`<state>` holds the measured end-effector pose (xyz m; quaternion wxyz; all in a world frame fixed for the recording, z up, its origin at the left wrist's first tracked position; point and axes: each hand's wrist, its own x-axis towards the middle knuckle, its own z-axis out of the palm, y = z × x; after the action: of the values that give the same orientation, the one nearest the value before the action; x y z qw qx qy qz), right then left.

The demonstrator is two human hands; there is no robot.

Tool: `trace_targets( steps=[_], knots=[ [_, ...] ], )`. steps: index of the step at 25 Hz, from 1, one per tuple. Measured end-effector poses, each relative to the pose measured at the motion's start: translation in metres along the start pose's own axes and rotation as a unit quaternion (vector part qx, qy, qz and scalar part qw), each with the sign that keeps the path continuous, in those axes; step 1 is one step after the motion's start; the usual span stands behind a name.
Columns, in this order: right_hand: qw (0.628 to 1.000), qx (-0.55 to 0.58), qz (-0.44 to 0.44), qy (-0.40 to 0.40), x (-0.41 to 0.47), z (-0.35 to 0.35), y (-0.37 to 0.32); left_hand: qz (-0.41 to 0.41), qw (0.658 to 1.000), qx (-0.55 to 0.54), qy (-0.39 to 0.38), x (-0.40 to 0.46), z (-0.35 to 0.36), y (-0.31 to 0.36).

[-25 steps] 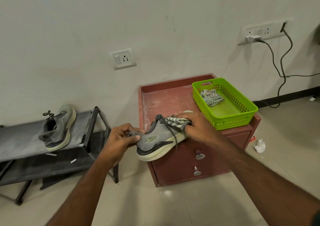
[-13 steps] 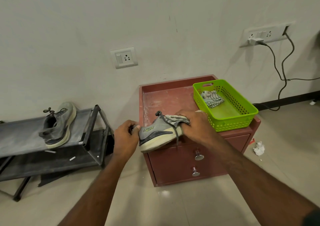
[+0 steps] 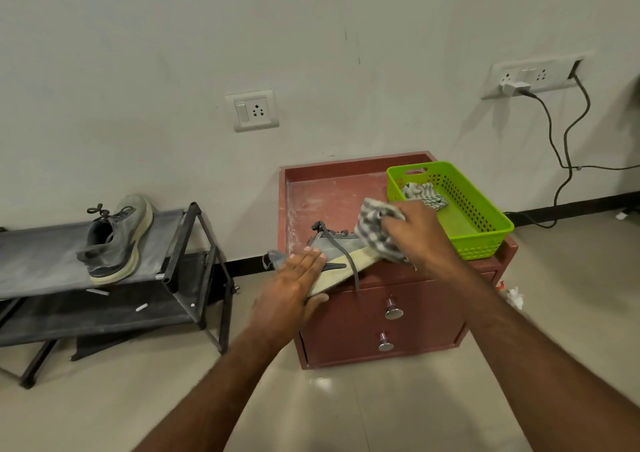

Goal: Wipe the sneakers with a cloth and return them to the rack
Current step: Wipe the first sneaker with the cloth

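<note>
On the red cabinet (image 3: 311, 192), sneaker (image 3: 332, 247) half hidden under flat left hand (image 3: 294, 278), right hand (image 3: 412, 233) clutching cloth (image 3: 374, 230).

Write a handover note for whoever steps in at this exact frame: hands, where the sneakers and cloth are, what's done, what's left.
Left hand: fingers straight, thumb under the sole, steadying the sneaker at the cabinet's front edge.
Right hand: grips the striped cloth at the sneaker's toe end.
Second sneaker: on the rack's top shelf.
Spare cloth: in the green basket.
Done: wiping under way.
Left: finish wiping, return this sneaker to the rack. Whether the racked one was wiped cannot be told.
</note>
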<state>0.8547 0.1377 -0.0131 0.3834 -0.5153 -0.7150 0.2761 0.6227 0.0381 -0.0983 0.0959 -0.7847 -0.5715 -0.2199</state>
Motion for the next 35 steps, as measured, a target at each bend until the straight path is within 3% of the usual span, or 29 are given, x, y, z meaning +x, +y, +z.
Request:
trace_targets(
  steps=[1, 3, 5, 9, 12, 14, 15, 17, 18, 19, 21, 24, 28, 32, 33, 35],
  knots=[
    [0.992, -0.001, 0.021, -0.122, -0.007, -0.003, -0.001, 0.007, 1.0, 0.017, 0.011, 0.001, 0.001, 0.002],
    [0.938, -0.015, 0.079, -0.338, -0.022, 0.005, 0.005, 0.008, 0.999, 0.036, 0.03, 0.004, 0.002, 0.003],
    [0.911, -0.03, 0.095, -0.401, -0.03, 0.021, 0.015, -0.003, 0.999, 0.025, 0.028, 0.006, 0.0, 0.004],
    [0.917, 0.033, 0.131, -0.376, -0.024, 0.023, 0.014, 0.002, 0.999, 0.026, 0.032, 0.003, -0.002, 0.004],
    [0.894, 0.238, 0.169, -0.341, -0.02, 0.012, -0.004, 0.023, 0.998, 0.049, 0.032, -0.003, -0.001, 0.002],
    [0.886, 0.379, 0.19, -0.188, -0.004, 0.019, -0.022, 0.021, 0.999, 0.039, 0.027, -0.005, -0.002, 0.001],
    [0.906, 0.376, 0.176, -0.081, 0.006, 0.024, -0.028, 0.016, 0.999, 0.031, 0.023, -0.005, -0.004, 0.001],
    [0.971, 0.178, 0.092, 0.131, 0.015, 0.025, -0.028, 0.013, 1.0, 0.018, 0.01, -0.004, -0.005, 0.003],
    [0.979, 0.047, 0.026, 0.197, 0.012, 0.021, -0.018, 0.01, 1.0, 0.013, 0.002, -0.004, -0.005, 0.003],
    [0.976, -0.05, -0.053, 0.206, 0.005, 0.016, -0.009, 0.005, 1.0, 0.013, -0.005, -0.004, -0.004, 0.002],
    [0.962, -0.152, -0.197, 0.111, -0.014, 0.016, 0.01, -0.001, 0.999, 0.046, 0.003, -0.006, -0.003, -0.003],
    [0.93, -0.189, -0.313, -0.046, -0.03, 0.044, 0.02, 0.008, 0.995, 0.093, 0.025, -0.013, 0.002, -0.006],
    [0.919, -0.207, -0.317, -0.108, -0.039, 0.066, 0.01, 0.029, 0.99, 0.12, 0.064, -0.018, 0.005, -0.007],
    [0.95, -0.279, -0.136, -0.037, -0.018, 0.023, 0.027, 0.039, 0.989, 0.132, 0.063, -0.016, 0.004, -0.006],
    [0.957, -0.263, -0.123, -0.007, -0.018, 0.018, 0.026, 0.041, 0.988, 0.134, 0.064, -0.016, 0.005, -0.006],
    [0.966, -0.186, -0.179, 0.003, -0.032, 0.032, 0.011, 0.038, 0.988, 0.14, 0.059, -0.018, 0.008, -0.007]
  ],
)
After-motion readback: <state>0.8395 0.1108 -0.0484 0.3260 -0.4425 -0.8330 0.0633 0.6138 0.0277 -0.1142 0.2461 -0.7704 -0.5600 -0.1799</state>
